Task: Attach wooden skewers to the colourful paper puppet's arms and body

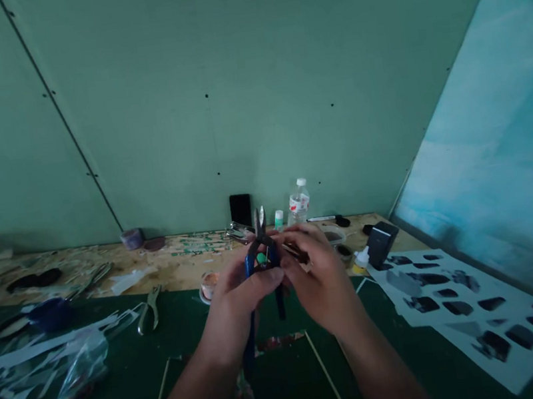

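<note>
A: What do the left hand's [245,290] fingers have?
B: They are curled around the pliers [260,233]. The pliers have blue handles, and they point up. Their two tips are a little bit apart.
A: And the right hand [319,279]?
B: It is just beside the pliers, with its fingers bent and close together. Something small and dark shows there, but I can't tell if they pinch it.
A: What's the green bit [262,258]?
B: I can't tell. It shows between the handles, close to the left thumb.
A: What's a bit farther out?
B: A little orange pot [210,281] is just left of the left fingers. Under both hands is a dark green mat [182,341].
A: And past the fingertips?
B: A small tube [278,220] with a pale cap, then a clear bottle [299,204] to its right. A black phone-like thing [240,209] stands behind the left fingers.
A: What's far away to the right?
B: A white sheet [520,365] with dark pieces on it. Farthest past the fingers is the green wall [269,91].
</note>
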Demonstrator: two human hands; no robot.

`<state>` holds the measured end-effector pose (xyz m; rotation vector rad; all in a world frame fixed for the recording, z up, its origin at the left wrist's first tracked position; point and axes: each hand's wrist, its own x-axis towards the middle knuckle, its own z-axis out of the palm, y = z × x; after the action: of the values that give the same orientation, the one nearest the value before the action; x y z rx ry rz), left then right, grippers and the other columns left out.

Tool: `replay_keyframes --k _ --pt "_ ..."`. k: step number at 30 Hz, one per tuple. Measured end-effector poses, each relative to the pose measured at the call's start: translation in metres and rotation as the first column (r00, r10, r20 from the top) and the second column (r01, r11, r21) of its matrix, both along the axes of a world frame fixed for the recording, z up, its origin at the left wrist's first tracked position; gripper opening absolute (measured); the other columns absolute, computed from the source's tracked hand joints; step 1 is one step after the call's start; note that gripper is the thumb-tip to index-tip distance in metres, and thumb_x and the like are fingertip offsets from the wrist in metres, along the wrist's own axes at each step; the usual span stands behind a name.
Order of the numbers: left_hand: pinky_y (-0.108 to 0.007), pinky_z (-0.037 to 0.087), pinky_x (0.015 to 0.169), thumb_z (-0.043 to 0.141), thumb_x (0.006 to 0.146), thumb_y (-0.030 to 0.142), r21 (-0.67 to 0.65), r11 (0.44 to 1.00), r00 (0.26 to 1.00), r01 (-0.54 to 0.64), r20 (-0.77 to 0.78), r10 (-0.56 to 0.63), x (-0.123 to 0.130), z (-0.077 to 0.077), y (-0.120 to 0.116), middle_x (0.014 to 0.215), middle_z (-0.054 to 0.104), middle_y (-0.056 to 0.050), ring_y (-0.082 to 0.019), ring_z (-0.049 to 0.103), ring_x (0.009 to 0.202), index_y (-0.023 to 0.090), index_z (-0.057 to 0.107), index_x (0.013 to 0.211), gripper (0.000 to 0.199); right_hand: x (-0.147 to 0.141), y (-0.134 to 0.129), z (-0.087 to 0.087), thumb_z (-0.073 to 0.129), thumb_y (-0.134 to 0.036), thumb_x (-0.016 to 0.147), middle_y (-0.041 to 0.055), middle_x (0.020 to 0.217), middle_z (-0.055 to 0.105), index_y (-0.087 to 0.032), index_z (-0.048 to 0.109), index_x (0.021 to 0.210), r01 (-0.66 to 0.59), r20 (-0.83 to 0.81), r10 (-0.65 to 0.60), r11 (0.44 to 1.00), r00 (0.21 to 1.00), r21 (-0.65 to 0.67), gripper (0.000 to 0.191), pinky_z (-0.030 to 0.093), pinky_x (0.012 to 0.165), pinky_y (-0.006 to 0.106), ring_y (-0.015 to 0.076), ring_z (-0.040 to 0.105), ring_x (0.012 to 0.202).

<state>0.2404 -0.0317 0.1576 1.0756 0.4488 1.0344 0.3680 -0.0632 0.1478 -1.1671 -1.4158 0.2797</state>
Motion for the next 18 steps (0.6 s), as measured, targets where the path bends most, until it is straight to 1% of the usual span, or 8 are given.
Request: replay_keyframes --k 2,4,7,9,12,14,16,18 --pt "-0.033 0.048 0.073 0.069 0.072 0.029 -0.059 0.994 0.996 -0.088 0.002 0.088 0.004 -0.004 0.008 0.081 0.065 -0.005 -0.021 0.062 0.077 0.018 0.064 0.107 0.038 -0.005 0.001 -0.013 0.055 -0.032 0.089 0.0083 0.125 0.053 -0.030 0.054 0.123 0.127 0.032 -0.127 0.992 0.991 -0.004 0.034 0.042 0.097 0.047 0.0258 0.049 0.117" --pt "-0.031 0.049 0.072 0.070 0.074 0.033 -0.079 0.976 0.979 -0.201 -0.030 0.200 0.005 -0.007 0.019 0.078 0.065 -0.004 -0.019 0.062 0.076 0.018 0.061 0.113 0.043 -0.009 0.002 -0.019 0.064 -0.039 0.083 0.0108 0.133 0.047 -0.030 0.041 0.135 0.143 0.051 -0.139 0.987 0.989 -0.079 0.058 0.041 0.098 0.051 0.0299 0.044 0.122" --pt "-0.029 0.049 0.071 0.070 0.075 0.038 -0.048 0.925 0.926 -0.377 -0.039 0.376 0.001 -0.008 0.036 0.080 0.062 -0.002 -0.016 0.061 0.075 0.018 0.061 0.116 0.046 -0.015 0.009 -0.014 0.077 -0.048 0.067 0.0118 0.141 0.041 -0.030 0.032 0.143 -0.050 0.098 0.076 0.970 0.992 -0.238 0.090 0.041 0.100 0.055 0.0354 0.041 0.127" --pt "-0.028 0.050 0.074 0.070 0.076 0.044 -0.053 0.896 0.897 -0.441 -0.059 0.438 -0.004 -0.008 0.045 0.089 0.063 -0.003 -0.017 0.061 0.082 0.020 0.061 0.116 0.048 -0.019 0.016 -0.005 0.082 -0.049 0.059 0.0106 0.143 0.042 -0.032 0.027 0.146 -0.219 0.089 0.262 0.916 0.961 -0.336 0.104 0.043 0.099 0.054 0.0367 0.044 0.126" --pt "-0.028 0.050 0.069 0.062 0.079 0.056 -0.115 0.907 0.911 -0.404 -0.138 0.388 -0.012 -0.006 0.051 0.097 0.064 -0.005 -0.020 0.061 0.087 0.026 0.058 0.123 0.054 -0.028 0.027 0.002 0.084 -0.044 0.057 0.0096 0.145 0.041 -0.034 0.021 0.149 -0.336 0.036 0.378 0.859 0.925 -0.386 0.112 0.047 0.095 0.052 0.0368 0.047 0.124" --pt "-0.030 0.050 0.067 0.051 0.083 0.063 -0.153 0.938 0.949 -0.311 -0.096 0.299 -0.014 -0.004 0.052 0.097 0.065 -0.006 -0.020 0.062 0.085 0.029 0.054 0.129 0.058 -0.032 0.032 0.001 0.081 -0.034 0.062 0.0093 0.142 0.045 -0.035 0.018 0.149 -0.402 -0.038 0.423 0.826 0.906 -0.395 0.108 0.050 0.092 0.050 0.0348 0.052 0.119" --pt "-0.032 0.050 0.066 0.042 0.087 0.064 -0.156 0.964 0.976 -0.217 -0.026 0.215 -0.016 -0.001 0.053 0.097 0.066 -0.007 -0.021 0.063 0.084 0.029 0.052 0.130 0.057 -0.032 0.035 -0.003 0.075 -0.020 0.066 0.0080 0.132 0.054 -0.037 0.016 0.149 -0.492 -0.157 0.472 0.769 0.867 -0.408 0.103 0.054 0.085 0.046 0.0307 0.059 0.109" --pt "-0.031 0.051 0.068 0.044 0.089 0.058 -0.145 0.964 0.974 -0.224 0.000 0.226 -0.018 0.001 0.058 0.096 0.067 -0.008 -0.021 0.064 0.085 0.025 0.055 0.125 0.051 -0.028 0.037 -0.005 0.066 -0.008 0.068 0.0053 0.119 0.061 -0.037 0.022 0.147 -0.546 -0.275 0.472 0.735 0.838 -0.401 0.095 0.055 0.081 0.042 0.0268 0.062 0.102"
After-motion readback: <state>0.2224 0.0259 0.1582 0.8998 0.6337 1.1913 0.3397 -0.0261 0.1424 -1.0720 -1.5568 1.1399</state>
